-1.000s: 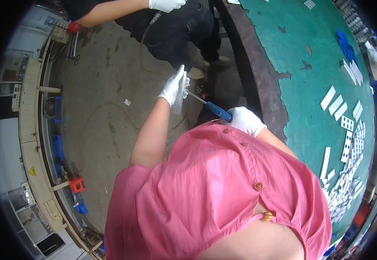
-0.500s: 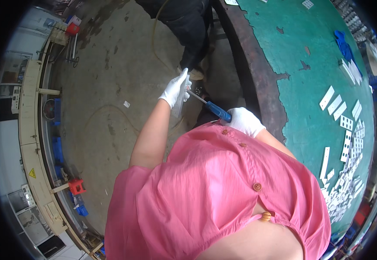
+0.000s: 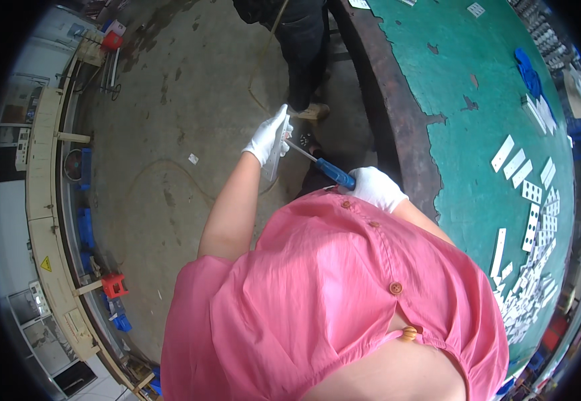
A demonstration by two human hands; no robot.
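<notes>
In a white glove, my left hand (image 3: 265, 142) is closed round a flat, pale plate (image 3: 274, 157), held on edge above the floor. My right hand (image 3: 376, 188), also gloved in white, grips the blue handle of a screwdriver (image 3: 334, 172) close to my body. Its thin metal shaft points up and left to the plate's face. The tip lies by my left fingers, and whether it touches the plate I cannot tell.
On my right runs a green-topped table (image 3: 464, 160) with a worn dark edge. White perforated plates (image 3: 531, 227) and a heap of small white pieces (image 3: 524, 301) lie on it, with a blue cloth (image 3: 528, 72) farther off. Ahead stands a person in dark trousers (image 3: 307, 53).
The person ahead has shifted a foot and leg slightly to the right. My hands, the plate and the screwdriver stay almost in place.
</notes>
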